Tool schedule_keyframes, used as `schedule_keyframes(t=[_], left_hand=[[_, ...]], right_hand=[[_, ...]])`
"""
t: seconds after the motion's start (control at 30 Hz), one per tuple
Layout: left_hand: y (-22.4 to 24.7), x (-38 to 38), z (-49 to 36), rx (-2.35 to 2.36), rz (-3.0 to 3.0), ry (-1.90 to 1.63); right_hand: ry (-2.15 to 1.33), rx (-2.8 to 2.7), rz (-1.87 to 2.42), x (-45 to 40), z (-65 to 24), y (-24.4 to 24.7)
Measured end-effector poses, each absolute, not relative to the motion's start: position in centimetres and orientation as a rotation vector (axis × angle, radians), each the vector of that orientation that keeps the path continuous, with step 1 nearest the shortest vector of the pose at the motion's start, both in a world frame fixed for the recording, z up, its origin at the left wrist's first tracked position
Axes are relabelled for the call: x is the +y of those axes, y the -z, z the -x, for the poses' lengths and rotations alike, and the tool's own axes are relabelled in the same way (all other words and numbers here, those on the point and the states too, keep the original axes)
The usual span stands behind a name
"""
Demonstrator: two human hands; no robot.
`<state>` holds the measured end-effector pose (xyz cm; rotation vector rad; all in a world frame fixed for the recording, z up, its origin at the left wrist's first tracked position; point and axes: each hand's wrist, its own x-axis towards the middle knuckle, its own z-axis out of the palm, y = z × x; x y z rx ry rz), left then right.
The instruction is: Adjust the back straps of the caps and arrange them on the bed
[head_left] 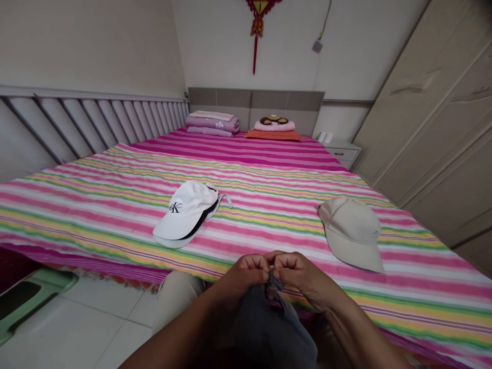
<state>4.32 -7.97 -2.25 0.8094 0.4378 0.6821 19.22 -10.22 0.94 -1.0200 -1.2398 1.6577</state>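
Beige cap (351, 228) near right hand (299, 271)

The grey cloth (265, 325) is blurred, the red ornament (257, 26) cropped above.

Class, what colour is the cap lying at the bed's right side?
The cap is beige, best seen in the head view.
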Motion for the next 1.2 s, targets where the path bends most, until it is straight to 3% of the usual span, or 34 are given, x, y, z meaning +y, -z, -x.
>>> schedule_keyframes(t=[0.27,0.8,1.2], left_hand=[[2.0,-8.0,-4.3,0.505,-0.829,-0.627],[2.7,-8.1,-4.3,0.480,-0.816,-0.636],[2.2,-8.3,-3.9,0.459,-0.747,-0.684]], right_hand=[[-1.529,-1.451,1.055,-10.8,-20.1,-1.4],[-0.846,-1.524,1.302,-13.3,-19.4,-0.5],[-0.760,-1.632,1.267,-13.3,-19.0,1.6]])
